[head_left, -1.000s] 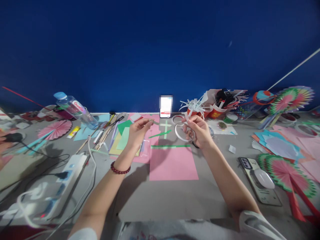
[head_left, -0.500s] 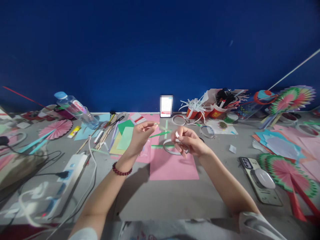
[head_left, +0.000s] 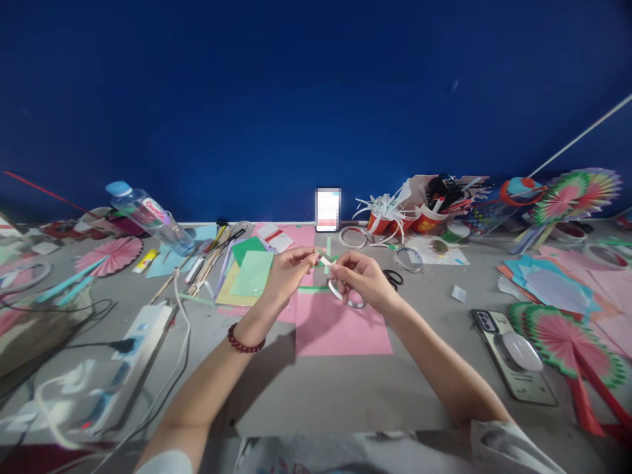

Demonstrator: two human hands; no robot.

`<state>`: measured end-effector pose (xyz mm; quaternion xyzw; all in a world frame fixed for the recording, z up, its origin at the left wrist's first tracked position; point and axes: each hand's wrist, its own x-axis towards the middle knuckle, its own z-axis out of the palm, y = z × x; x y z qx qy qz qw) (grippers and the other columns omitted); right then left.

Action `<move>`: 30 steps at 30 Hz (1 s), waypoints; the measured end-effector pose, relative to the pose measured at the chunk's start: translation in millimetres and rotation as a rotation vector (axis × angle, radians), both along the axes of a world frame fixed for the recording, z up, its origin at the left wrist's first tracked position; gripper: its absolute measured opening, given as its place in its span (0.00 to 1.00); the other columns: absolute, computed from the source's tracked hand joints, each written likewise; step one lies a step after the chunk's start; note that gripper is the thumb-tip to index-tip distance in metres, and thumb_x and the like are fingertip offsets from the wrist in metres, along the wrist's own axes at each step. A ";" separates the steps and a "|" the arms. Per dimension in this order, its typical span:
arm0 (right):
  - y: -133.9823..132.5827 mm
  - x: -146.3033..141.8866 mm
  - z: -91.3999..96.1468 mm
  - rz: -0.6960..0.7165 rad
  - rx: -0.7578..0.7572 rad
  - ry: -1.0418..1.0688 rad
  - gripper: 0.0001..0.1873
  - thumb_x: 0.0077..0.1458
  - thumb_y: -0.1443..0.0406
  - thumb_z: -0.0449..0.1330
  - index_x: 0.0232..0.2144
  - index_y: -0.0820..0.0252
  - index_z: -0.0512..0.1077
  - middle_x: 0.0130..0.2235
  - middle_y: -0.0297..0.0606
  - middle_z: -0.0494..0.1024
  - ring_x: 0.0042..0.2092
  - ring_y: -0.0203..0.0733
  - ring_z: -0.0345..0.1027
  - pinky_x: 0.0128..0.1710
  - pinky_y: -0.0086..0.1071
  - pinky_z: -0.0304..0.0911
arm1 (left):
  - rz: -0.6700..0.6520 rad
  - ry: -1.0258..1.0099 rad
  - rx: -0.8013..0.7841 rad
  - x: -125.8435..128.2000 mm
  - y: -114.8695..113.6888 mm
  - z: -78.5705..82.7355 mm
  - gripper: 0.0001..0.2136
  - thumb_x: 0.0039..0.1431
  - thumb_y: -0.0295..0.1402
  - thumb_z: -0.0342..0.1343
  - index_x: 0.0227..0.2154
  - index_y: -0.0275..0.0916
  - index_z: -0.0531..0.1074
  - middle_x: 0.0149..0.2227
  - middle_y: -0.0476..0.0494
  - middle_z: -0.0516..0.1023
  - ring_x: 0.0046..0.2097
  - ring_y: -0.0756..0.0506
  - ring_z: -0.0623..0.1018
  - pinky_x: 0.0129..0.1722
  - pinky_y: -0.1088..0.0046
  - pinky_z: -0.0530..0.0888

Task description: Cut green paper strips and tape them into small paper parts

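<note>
My left hand is closed in a pinch on the end of a narrow pale green paper strip, largely hidden by the fingers. My right hand grips a white ring-shaped tape roll. A short white tape end reaches from the right fingertips to the left ones, against the strip. Beneath the hands lies a pink paper sheet, with a green strip along its far edge. Black-handled scissors lie just beyond my right hand, their blades hidden.
A lit phone stands against the blue wall. Green paper sheets, a power strip and a tilted bottle are on the left. At right are red cups, a phone under a white mouse, and a paper fan.
Both hands have come together, the left moving right and slightly down. The tape end now meets the strip at the left fingertips. The scissors' handles show more beside my right hand.
</note>
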<state>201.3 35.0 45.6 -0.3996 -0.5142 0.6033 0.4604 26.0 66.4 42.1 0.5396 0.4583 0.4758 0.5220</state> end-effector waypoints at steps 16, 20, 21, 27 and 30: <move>-0.7 -3.7 -1.1 -0.174 0.076 -0.172 0.20 0.46 0.51 0.66 0.23 0.60 0.67 0.24 0.34 0.75 0.20 0.32 0.65 0.16 0.26 0.63 | -0.011 0.075 0.037 3.2 -2.4 -9.7 0.13 0.52 0.36 0.57 0.36 0.36 0.80 0.29 0.43 0.79 0.29 0.50 0.73 0.25 0.77 0.68; -0.2 -2.8 -4.2 -0.168 0.085 -0.166 0.19 0.48 0.52 0.65 0.23 0.59 0.66 0.24 0.34 0.75 0.20 0.32 0.65 0.16 0.27 0.64 | -0.030 0.062 0.013 3.9 -3.9 -7.3 0.13 0.52 0.39 0.58 0.35 0.35 0.80 0.27 0.44 0.79 0.29 0.50 0.74 0.25 0.77 0.68; -0.3 -2.6 -4.5 -0.171 0.085 -0.170 0.19 0.49 0.52 0.65 0.23 0.59 0.66 0.24 0.34 0.75 0.20 0.32 0.65 0.16 0.27 0.64 | -0.031 0.058 0.010 4.1 -4.2 -6.6 0.13 0.52 0.39 0.58 0.35 0.35 0.80 0.27 0.44 0.79 0.29 0.50 0.74 0.25 0.77 0.68; -1.6 -3.1 -1.0 -0.187 0.085 -0.191 0.18 0.49 0.53 0.65 0.23 0.60 0.66 0.25 0.35 0.76 0.20 0.31 0.64 0.16 0.25 0.63 | -0.031 0.061 0.003 4.7 -4.4 -5.3 0.14 0.51 0.39 0.58 0.35 0.35 0.80 0.27 0.43 0.79 0.29 0.49 0.74 0.24 0.76 0.67; -1.7 -3.3 -1.0 -0.187 0.084 -0.198 0.18 0.49 0.53 0.65 0.23 0.60 0.66 0.24 0.34 0.75 0.21 0.32 0.64 0.16 0.26 0.64 | -0.037 0.077 0.010 4.4 -4.0 -6.0 0.14 0.51 0.39 0.58 0.35 0.36 0.80 0.28 0.43 0.80 0.29 0.49 0.74 0.24 0.76 0.67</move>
